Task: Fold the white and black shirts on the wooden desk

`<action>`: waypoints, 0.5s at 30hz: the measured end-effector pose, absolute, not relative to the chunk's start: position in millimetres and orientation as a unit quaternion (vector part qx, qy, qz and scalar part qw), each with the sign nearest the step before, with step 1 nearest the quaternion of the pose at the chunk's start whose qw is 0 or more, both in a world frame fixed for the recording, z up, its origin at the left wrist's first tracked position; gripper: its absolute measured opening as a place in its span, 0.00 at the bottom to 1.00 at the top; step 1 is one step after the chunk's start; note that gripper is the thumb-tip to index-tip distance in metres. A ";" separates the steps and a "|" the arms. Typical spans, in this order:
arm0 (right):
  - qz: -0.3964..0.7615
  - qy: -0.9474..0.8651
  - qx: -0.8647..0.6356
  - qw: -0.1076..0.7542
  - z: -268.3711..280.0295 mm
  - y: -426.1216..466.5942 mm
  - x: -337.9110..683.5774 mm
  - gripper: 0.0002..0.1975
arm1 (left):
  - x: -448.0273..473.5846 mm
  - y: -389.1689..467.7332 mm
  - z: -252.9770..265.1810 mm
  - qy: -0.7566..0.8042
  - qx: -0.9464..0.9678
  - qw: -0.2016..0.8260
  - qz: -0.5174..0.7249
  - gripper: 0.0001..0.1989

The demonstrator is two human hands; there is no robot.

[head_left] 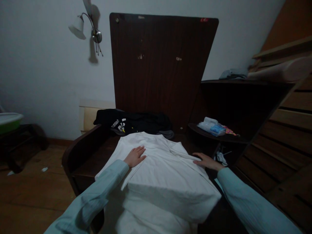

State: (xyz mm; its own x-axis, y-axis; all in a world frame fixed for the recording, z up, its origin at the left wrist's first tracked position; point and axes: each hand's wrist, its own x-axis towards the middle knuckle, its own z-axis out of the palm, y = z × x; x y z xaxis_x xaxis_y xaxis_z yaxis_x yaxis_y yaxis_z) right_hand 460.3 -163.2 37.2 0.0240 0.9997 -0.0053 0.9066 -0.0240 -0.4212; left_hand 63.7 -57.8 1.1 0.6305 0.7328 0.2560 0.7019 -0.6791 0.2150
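Observation:
A white garment [168, 169], which looks like a shirt, lies spread over a dark wooden seat, and its lower part hangs down over the front edge. My left hand [136, 156] rests flat on its left side, fingers stretched out and held apart. At the garment's right edge, my right hand [207, 161] touches the cloth with its fingers extended. Some wrinkles run across the fabric between the two hands. Behind the white cloth sits a pile of dark clothes [143, 122], the top one black with a white and yellow print.
A tall dark wooden panel [158, 65] rises behind the seat. On the right, a corner shelf [219, 138] bears a plastic packet [212, 126]. The seat's curved armrest [80, 143] is on the left. Farther left, a green basin [11, 123] stands on a stool.

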 end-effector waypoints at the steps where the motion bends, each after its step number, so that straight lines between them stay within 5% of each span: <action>1: 0.146 -0.691 -0.692 0.152 38.6 -160.9 459.2 0.19 | 63.7 -58.0 1.3 0.398 0.901 0.048 0.164 0.24; 5: 0.111 -0.666 -0.729 0.113 58.8 -151.6 449.3 0.08 | 63.5 -59.0 2.9 0.401 0.901 0.046 0.158 0.24; 9: 0.091 -0.654 -0.740 0.130 95.0 -161.7 424.1 0.09 | 63.4 -58.8 2.9 0.403 0.902 0.043 0.152 0.24; 15: 0.349 -0.734 -0.549 0.195 113.5 -187.5 399.7 0.25 | 63.4 -60.1 3.3 0.397 0.902 0.040 0.163 0.23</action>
